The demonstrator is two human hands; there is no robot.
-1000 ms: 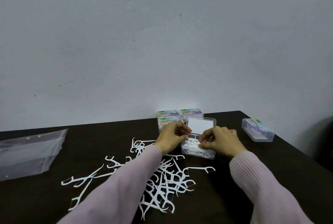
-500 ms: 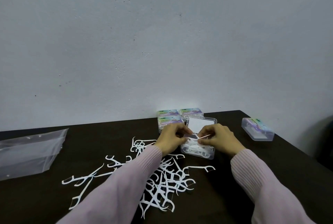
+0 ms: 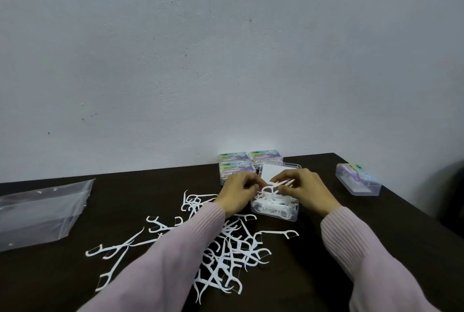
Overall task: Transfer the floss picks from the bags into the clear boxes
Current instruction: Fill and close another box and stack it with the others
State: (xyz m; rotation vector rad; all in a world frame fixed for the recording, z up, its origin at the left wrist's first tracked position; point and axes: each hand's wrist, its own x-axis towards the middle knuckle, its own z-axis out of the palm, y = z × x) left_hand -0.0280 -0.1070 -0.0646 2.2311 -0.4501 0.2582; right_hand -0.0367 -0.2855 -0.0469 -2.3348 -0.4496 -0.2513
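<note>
An open clear box (image 3: 275, 212) holding several white floss picks sits mid-table, its lid (image 3: 273, 173) raised behind it. Just above the box, my left hand (image 3: 237, 195) and my right hand (image 3: 305, 190) both pinch a white floss pick (image 3: 275, 186). A heap of loose floss picks (image 3: 226, 254) lies on the dark table (image 3: 313, 261) in front of the box, partly hidden under my left sleeve. An empty clear plastic bag (image 3: 37, 213) lies at the far left.
Three closed boxes with coloured labels (image 3: 237, 163) stand against the wall behind the open box. Another closed box (image 3: 357, 180) rests at the right near the table's edge. A pale wall rises directly behind the table.
Both hands have risen slightly from the box's contents, and a floss pick now shows lifted between the fingertips above the box.
</note>
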